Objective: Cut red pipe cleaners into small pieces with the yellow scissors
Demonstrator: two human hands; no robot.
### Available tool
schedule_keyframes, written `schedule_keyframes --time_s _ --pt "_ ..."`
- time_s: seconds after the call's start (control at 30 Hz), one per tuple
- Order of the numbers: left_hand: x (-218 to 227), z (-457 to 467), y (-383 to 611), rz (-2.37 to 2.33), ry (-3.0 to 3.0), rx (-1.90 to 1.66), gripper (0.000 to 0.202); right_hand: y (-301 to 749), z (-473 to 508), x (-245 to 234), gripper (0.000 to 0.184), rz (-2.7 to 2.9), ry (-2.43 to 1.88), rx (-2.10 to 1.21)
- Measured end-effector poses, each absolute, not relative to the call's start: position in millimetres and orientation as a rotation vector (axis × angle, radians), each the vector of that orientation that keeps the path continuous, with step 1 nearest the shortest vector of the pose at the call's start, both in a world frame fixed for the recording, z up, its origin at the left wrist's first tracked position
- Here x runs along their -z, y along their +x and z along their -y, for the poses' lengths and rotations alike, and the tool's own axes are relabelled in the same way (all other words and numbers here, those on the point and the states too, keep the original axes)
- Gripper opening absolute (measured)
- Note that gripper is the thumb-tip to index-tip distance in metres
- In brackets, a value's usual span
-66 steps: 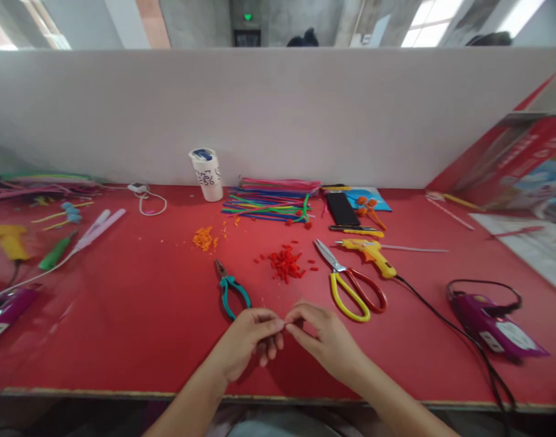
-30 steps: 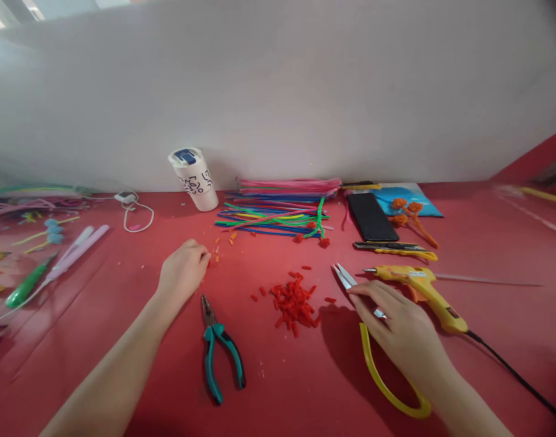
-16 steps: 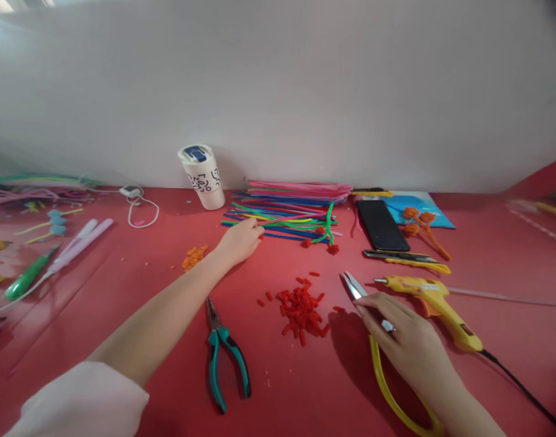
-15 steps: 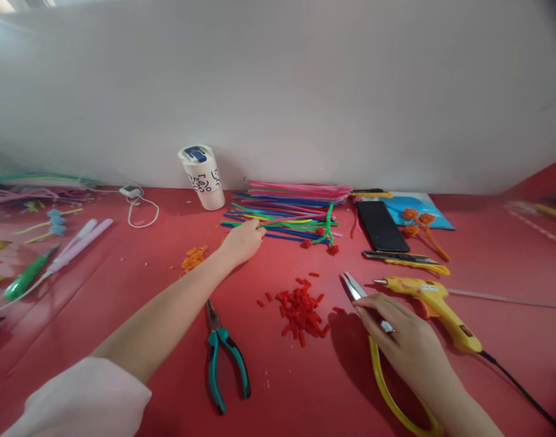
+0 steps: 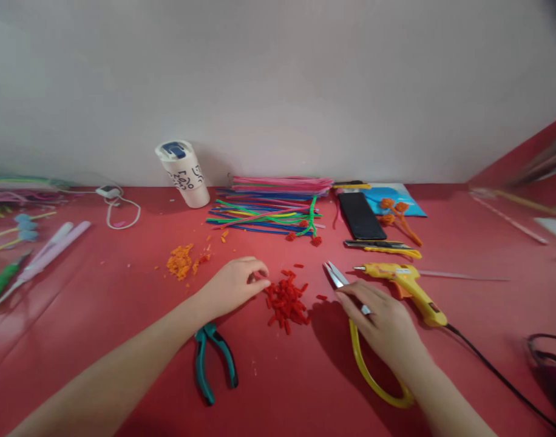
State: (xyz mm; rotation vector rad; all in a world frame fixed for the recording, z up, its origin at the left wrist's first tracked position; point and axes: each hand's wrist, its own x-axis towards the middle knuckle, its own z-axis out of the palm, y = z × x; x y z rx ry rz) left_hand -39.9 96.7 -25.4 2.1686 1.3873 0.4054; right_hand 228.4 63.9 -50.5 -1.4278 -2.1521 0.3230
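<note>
Teal-handled pliers (image 5: pixel 201 367) nearer than the red chenille-piece pile (image 5: pixel 287 300), right hand (image 5: pixel 382 321) gripping yellow-handled scissors (image 5: pixel 359 358) right of the pile, left hand (image 5: pixel 235 288) at its left edge, grip slightly open, nothing visibly held, chenille stems (image 5: pixel 269 212) beyond

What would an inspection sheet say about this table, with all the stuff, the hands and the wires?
Surface: red table, with small scraps scattered on it.
Things at the hands: red pieces in a loose heap; scissors to their right.
Clutter: orange bits, pliers partly hidden by the left arm, coloured stems, cup, phone, yellow glue gun.
Left hand: by the heap's left edge; can't tell if it holds a piece.
Right hand: holds the scissors.
Cables: black cord runs from the glue gun toward the lower right; white cord makes a loop on the left.
Surroundings: plain pale wall behind the table.
</note>
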Motion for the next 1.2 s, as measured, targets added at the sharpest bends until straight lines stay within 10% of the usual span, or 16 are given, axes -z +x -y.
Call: schedule_keyframes --time_s 1.2 --pt "47.1 -175.4 -137.6 -2.013 2.398 -0.330 0.019 230.9 -67.9 56.9 0.028 2.192 -1.491 -0.023"
